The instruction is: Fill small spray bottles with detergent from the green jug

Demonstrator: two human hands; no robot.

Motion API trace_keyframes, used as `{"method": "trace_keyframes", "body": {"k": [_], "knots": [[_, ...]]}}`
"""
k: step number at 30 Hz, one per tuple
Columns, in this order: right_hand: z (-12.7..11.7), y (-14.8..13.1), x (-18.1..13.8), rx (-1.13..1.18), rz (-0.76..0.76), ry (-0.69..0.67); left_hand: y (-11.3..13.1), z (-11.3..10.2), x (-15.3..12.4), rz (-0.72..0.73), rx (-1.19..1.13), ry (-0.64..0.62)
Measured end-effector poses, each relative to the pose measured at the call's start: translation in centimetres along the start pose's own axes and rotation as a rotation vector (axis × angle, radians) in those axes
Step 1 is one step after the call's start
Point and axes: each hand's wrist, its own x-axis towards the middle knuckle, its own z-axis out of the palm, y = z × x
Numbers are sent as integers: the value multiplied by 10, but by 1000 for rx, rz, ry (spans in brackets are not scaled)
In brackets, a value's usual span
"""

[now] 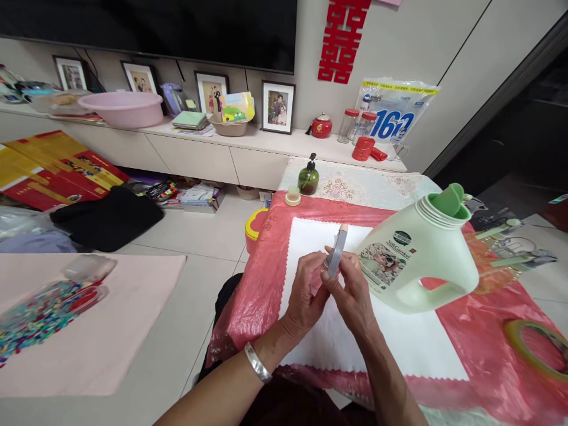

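Bright, even indoor light with soft, faint shadows; a mild sheen on the red plastic sheet (479, 331) toward four o'clock; wide-angle bending of straight lines at the edges; dim doorway at two o'clock; centre sharp.

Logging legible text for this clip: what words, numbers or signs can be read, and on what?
"163" or "162", last digit unclear: plastic bag against the wall.
"SilkGarden", roughly, small: label of the green jug.
Red double-happiness character: wall sign.
Print on the red-yellow boxes: too blurred.
The item in both hands: no readable text.
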Motion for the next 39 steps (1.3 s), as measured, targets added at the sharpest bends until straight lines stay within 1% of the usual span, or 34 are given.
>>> {"method": "trace_keyframes", "body": {"k": [2, 4, 10, 12, 13, 15, 18, 21, 23, 28, 30, 32, 34, 36, 39], "knots": [[-3, 2, 1, 25, 2, -26, -1, 0, 0, 16, 22, 0], [-3, 6, 1, 45, 11, -13, -1, 0, 0, 16, 27, -5], [11, 14, 0, 41, 47, 146, 1, 0, 0, 6, -11, 11], [13, 12, 0, 23, 62, 162, 2, 0, 0, -19, -25, 13], [11, 11, 1, 18, 66, 148, 2, 0, 0, -33, -34, 10], [7, 6, 1, 16, 57, 80, 2, 0, 0, -46, -49, 4], [-3, 2, 3, 17, 22, -30, 0, 0, -1, -13, -24, 7], [-6, 3, 3, 15, 0, -48, -2, 0, -1, 8, 13, 6], [-3, 6, 3, 15, -3, -11, -3, 0, -1, 5, 15, 3], [10, 11, 1, -14, 11, 150, -1, 0, -1, -8, 0, 8], [11, 10, 1, -30, 18, 173, 1, -1, 0, -36, -19, 7], [9, 7, 1, -36, 15, 138, 3, -1, 0, -68, -44, 5], [6, 3, 1, -32, -3, 74, 4, -1, 0, -81, -45, 2], [2, 0, 1, -23, -29, 24, 2, 0, -1, -47, -14, 4], [0, -2, 2, -21, -61, 14, -3, 0, -2, 2, 29, 11]]}}
